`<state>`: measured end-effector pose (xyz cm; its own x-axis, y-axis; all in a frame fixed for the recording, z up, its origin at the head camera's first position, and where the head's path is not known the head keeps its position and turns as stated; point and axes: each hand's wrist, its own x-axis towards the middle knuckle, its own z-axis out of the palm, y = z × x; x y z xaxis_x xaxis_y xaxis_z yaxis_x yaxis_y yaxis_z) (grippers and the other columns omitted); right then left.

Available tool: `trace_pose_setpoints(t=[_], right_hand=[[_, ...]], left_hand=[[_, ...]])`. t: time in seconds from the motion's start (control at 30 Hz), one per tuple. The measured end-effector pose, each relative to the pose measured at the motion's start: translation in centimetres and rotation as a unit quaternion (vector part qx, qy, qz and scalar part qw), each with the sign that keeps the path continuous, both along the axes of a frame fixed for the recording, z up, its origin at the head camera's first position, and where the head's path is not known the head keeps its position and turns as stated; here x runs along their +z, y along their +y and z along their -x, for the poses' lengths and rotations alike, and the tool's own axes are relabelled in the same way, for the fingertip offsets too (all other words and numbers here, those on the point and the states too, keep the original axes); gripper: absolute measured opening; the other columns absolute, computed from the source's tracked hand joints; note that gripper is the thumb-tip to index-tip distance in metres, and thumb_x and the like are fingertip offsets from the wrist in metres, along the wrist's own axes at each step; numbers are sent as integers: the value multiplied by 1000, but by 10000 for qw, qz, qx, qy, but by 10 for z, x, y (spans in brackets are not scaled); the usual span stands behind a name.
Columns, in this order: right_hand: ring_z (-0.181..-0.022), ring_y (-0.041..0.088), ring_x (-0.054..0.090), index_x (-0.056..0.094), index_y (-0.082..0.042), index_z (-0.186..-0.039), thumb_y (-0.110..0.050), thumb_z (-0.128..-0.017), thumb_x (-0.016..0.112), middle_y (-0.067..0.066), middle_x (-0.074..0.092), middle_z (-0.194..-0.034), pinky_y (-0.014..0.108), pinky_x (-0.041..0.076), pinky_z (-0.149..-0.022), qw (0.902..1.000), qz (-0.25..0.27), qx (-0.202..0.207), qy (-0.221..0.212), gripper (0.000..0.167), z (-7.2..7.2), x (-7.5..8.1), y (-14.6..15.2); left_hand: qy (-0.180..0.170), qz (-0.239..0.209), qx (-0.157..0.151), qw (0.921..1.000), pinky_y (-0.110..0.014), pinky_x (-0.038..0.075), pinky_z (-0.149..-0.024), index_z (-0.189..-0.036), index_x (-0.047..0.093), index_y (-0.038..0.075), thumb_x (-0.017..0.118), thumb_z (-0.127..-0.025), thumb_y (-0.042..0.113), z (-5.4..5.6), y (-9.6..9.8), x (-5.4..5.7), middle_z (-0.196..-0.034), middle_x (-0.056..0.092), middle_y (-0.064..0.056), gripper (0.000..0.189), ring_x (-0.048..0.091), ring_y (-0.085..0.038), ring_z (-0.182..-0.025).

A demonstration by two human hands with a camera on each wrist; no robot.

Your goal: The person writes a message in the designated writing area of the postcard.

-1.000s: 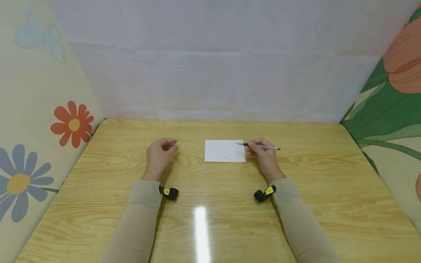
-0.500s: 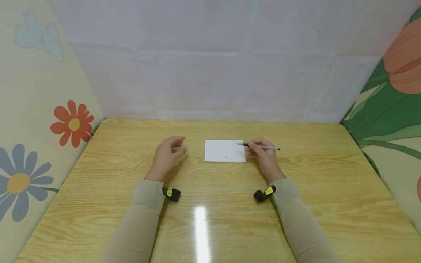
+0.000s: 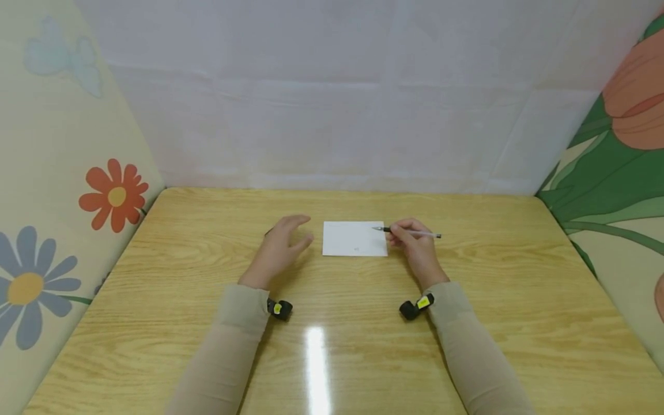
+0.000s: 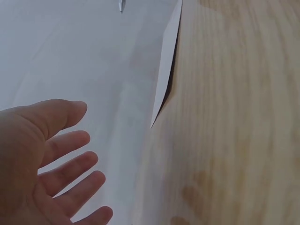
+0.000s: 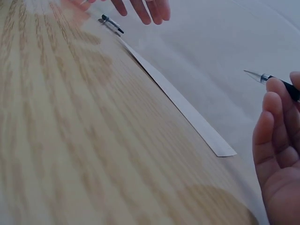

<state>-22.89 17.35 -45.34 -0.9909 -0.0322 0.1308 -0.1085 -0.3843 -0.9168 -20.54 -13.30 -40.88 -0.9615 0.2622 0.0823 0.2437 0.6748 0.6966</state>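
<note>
A small white card (image 3: 355,238) lies on the table between the hands. My right hand (image 3: 418,248), at the card's right edge, pinches a gel pen (image 3: 422,233) with a clear barrel. In the head view, the pen's metal tip points left over the card; the right wrist view shows the bare tip (image 5: 253,75) raised above it. Left of the card is my left hand (image 3: 280,248), with thumb and fingers spread and nothing between them. Beyond that hand, in the right wrist view, a pen cap (image 5: 112,23) with a black end lies on the table.
The wood-grain table (image 3: 358,357) carries a bright light reflection near its front. A white sheet (image 3: 332,104) hangs behind it, with flower-painted panels at left and right. Each wrist wears a small black camera.
My left hand has moved right toward the card, and its fingers have spread from nearly together. The pen cap now shows behind it. My right hand and the pen have stayed nearly still.
</note>
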Motion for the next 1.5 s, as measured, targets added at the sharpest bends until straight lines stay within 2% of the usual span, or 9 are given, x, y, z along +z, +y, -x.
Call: trace_pose_setpoints(t=[0.17, 0.37, 0.47, 0.6, 0.83, 1.03, 1.23, 1.37, 1.5], right_hand=[[-71, 14, 68, 70, -6, -89, 0, -97, 65, 7, 72, -77, 24, 58, -66, 10000, -25, 23, 10, 11, 0, -2, 1], [-70, 13, 69, 70, -4, -89, -3, -97, 67, 6, 73, -77, 24, 58, -66, 10000, -38, 27, 29, 8, 0, -2, 2], [-70, 13, 68, 70, -6, -88, -3, -97, 67, 6, 73, -77, 23, 58, -66, 10000, -50, 16, 42, 10, 1, -2, 1], [-69, 13, 68, 70, -10, -85, -2, -98, 65, 5, 72, -76, 23, 58, -66, 10000, -70, 15, 50, 16, 1, -3, 1], [-69, 13, 67, 70, -11, -85, -2, -97, 65, 5, 72, -76, 23, 58, -66, 10000, -69, 60, 25, 16, 1, -4, 1], [-70, 13, 68, 70, -7, -88, -2, -97, 65, 6, 72, -77, 24, 58, -67, 10000, -70, 36, -1, 12, 1, -1, 0], [-73, 13, 69, 68, 0, -92, -2, -96, 67, 6, 72, -78, 24, 59, -69, 9999, -96, 21, 34, 5, 1, -1, -2], [-75, 13, 70, 67, -1, -95, -1, -97, 65, 6, 73, -80, 24, 59, -70, 10000, -89, 25, 36, 3, 1, -2, -4], [-74, 13, 68, 68, -3, -101, -4, -98, 64, 5, 74, -83, 23, 58, -70, 9994, -332, 80, 11, 5, -1, -3, -6]], left_hand=[[-81, 195, -142, 9997, -57, 27, -119, -151, 43, 0, 59, -105, 24, 0, 5, -2, -157, 37, -23, 55, 32, -41, -146], [-292, 334, -422, 9981, -58, 20, -121, -156, 33, 0, 55, -106, 27, 1, 7, -7, -163, 26, -24, 61, 25, -44, -149], [-423, 310, -534, 9972, -59, 18, -121, -158, 31, 1, 55, -106, 27, 1, 7, -9, -165, 22, -23, 63, 21, -43, -151], [-435, 412, -608, 9963, -60, 14, -122, -158, 29, 1, 54, -106, 24, 1, 8, -12, -165, 21, -23, 62, 19, -42, -151], [-436, 776, -728, 9934, -68, 2, -119, -157, 32, 1, 49, -107, 25, 2, 12, -18, -165, 22, -23, 58, 15, -43, -152], [-648, 1237, -870, 9864, -69, -7, -117, -161, 24, 7, 45, -109, 29, 0, 15, -18, -168, 15, -17, 61, 5, -41, -154], [-718, 1639, -983, 9789, -70, -8, -116, -163, 19, 9, 41, -110, 31, 0, 18, -18, -169, 12, -14, 61, 0, -40, -154], [-668, 1714, -976, 9781, -71, -7, -116, -162, 20, 7, 41, -110, 31, 0, 18, -19, -168, 13, -14, 60, 0, -41, -154], [-587, 1775, -974, 9775, -72, -6, -115, -161, 22, 6, 41, -110, 30, 1, 18, -23, -168, 14, -15, 60, 2, -41, -154]])
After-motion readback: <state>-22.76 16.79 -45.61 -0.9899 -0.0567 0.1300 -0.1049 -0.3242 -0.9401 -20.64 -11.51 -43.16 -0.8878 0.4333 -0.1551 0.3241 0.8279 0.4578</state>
